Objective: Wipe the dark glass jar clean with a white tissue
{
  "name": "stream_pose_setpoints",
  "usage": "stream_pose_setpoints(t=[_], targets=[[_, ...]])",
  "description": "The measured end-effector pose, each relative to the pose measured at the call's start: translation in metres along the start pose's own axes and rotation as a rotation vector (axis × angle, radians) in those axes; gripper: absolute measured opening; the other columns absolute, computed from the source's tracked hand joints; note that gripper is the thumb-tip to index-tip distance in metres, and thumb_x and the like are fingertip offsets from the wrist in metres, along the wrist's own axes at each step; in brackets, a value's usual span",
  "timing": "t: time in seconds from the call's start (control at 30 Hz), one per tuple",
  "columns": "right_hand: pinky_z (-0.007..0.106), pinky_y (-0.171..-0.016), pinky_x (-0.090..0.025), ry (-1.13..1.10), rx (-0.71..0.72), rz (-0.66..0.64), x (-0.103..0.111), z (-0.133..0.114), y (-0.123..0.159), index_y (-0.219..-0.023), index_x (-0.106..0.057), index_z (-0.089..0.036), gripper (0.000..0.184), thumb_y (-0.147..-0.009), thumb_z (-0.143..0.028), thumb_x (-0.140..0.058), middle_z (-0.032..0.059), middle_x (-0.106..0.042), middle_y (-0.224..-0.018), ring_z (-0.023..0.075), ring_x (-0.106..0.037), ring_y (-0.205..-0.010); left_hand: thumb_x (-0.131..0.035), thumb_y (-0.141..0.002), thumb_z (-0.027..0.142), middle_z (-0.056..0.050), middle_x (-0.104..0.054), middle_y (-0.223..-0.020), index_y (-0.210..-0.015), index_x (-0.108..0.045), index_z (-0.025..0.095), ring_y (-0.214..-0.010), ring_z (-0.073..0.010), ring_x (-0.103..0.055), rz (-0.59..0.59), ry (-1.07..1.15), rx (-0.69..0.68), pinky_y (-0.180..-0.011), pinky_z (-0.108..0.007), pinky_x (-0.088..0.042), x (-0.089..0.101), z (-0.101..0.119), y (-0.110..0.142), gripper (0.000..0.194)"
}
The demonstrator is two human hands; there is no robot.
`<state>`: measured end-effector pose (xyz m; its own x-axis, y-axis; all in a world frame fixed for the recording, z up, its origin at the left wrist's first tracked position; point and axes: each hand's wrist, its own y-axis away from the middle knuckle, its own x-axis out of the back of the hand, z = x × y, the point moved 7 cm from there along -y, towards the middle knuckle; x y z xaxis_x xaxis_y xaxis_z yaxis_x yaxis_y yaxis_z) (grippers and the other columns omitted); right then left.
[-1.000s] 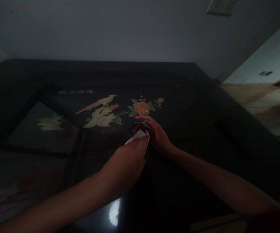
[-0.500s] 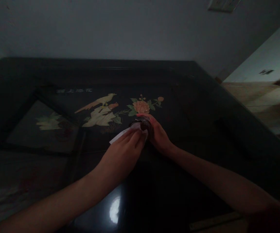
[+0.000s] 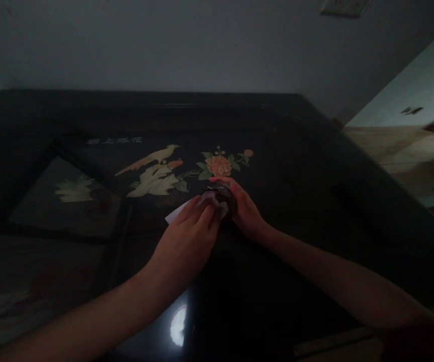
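My right hand (image 3: 245,211) is wrapped round a small dark rounded object (image 3: 226,197) that sits on a black lacquered table (image 3: 315,166). My left hand (image 3: 187,241) presses a white tissue (image 3: 175,213) against the left side of that object, fingers closed on the tissue. The light is dim and the object's detail is hard to make out.
The tabletop bears an inlaid picture of a bird (image 3: 152,157), pale leaves and an orange flower (image 3: 219,165) just beyond my hands. A grey wall (image 3: 164,45) stands behind the table. At the right, wooden flooring (image 3: 401,151) shows past the table edge.
My left hand has slid the tissue forward and to the left across the dark object. My right hand has stayed on it.
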<state>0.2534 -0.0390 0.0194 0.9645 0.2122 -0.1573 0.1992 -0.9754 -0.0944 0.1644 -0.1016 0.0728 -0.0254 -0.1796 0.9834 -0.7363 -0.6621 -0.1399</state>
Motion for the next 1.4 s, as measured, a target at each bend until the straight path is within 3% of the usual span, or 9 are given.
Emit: stream_pose_setpoints(t=[0.37,0.47,0.57,0.73,0.87,1.03,1.23,1.4], targets=[[0.035,-0.075,-0.05,-0.082,-0.078,0.024,0.0,0.006,0.002,-0.112,-0.058,-0.028,0.042,-0.091,-0.055,-0.034,0.002,-0.068,-0.087,0.0195,-0.063,-0.078,-0.034,-0.083,0.002,-0.015,-0.062,-0.121,-0.124,-0.051,0.006,-0.12,-0.0185,-0.055,-0.01,0.395,0.019,-0.099,-0.03,-0.048,0.001,0.007,0.001,0.045],[0.035,-0.077,-0.05,-0.099,-0.066,0.011,-0.002,0.005,0.001,-0.111,-0.059,-0.026,0.041,-0.092,-0.053,-0.034,0.0025,-0.068,-0.091,0.0196,-0.064,-0.082,-0.036,-0.084,0.003,-0.018,-0.061,-0.124,-0.128,-0.049,0.002,-0.123,-0.022,-0.053,0.038,0.3,0.007,-0.103,-0.035,-0.046,0.002,0.005,0.001,0.046],[0.036,-0.089,-0.048,-0.041,-0.021,0.019,-0.002,-0.001,0.0,-0.107,-0.061,-0.024,0.039,-0.093,-0.05,-0.035,0.0039,-0.066,-0.106,0.0203,-0.061,-0.1,-0.037,-0.086,0.005,-0.017,-0.062,-0.124,-0.125,-0.055,0.003,-0.12,-0.0245,-0.056,0.082,0.128,-0.032,-0.105,-0.038,-0.044,0.005,0.005,0.003,0.042],[0.038,-0.097,-0.045,0.035,-0.011,0.016,-0.001,-0.002,-0.003,-0.104,-0.062,-0.025,0.038,-0.092,-0.051,-0.037,0.0037,-0.064,-0.114,0.0213,-0.056,-0.111,-0.033,-0.086,0.003,-0.021,-0.06,-0.128,-0.121,-0.06,0.0,-0.123,-0.029,-0.054,0.071,-0.102,0.0,-0.107,-0.044,-0.042,0.005,0.003,0.007,0.044],[0.039,-0.098,-0.044,0.0,-0.014,0.018,0.0,-0.001,-0.004,-0.103,-0.062,-0.026,0.037,-0.091,-0.051,-0.039,0.0031,-0.064,-0.114,0.0213,-0.056,-0.112,-0.032,-0.086,0.003,-0.022,-0.056,-0.133,-0.124,-0.058,-0.001,-0.129,-0.0308,-0.048,0.065,-0.129,0.025,-0.109,-0.048,-0.039,0.003,0.001,0.009,0.046],[0.038,-0.099,-0.043,0.038,-0.017,0.016,-0.001,0.0,-0.003,-0.105,-0.062,-0.025,0.04,-0.091,-0.053,-0.037,0.003,-0.063,-0.115,0.0215,-0.054,-0.114,-0.035,-0.085,0.003,-0.021,-0.059,-0.129,-0.122,-0.059,0.001,-0.125,-0.0299,-0.052,0.037,-0.09,0.028,-0.108,-0.045,-0.04,0.003,0.002,0.007,0.044],[0.037,-0.09,-0.048,0.043,-0.02,-0.002,-0.002,-0.001,-0.001,-0.106,-0.062,-0.025,0.039,-0.092,-0.05,-0.036,0.004,-0.065,-0.111,0.0216,-0.057,-0.109,-0.041,-0.084,0.006,-0.019,-0.064,-0.12,-0.118,-0.059,0.003,-0.114,-0.0268,-0.06,-0.029,0.141,0.022,-0.104,-0.042,-0.044,0.002,0.007,0.002,0.039],[0.035,-0.079,-0.051,-0.018,-0.063,0.009,0.001,0.004,0.001,-0.11,-0.061,-0.026,0.042,-0.092,-0.053,-0.035,0.0036,-0.068,-0.097,0.0202,-0.064,-0.087,-0.039,-0.087,0.008,-0.009,-0.07,-0.105,-0.109,-0.06,0.013,-0.096,-0.0173,-0.066,-0.054,0.626,0.153,-0.089,-0.029,-0.052,0.007,-0.004,-0.002,0.031]])
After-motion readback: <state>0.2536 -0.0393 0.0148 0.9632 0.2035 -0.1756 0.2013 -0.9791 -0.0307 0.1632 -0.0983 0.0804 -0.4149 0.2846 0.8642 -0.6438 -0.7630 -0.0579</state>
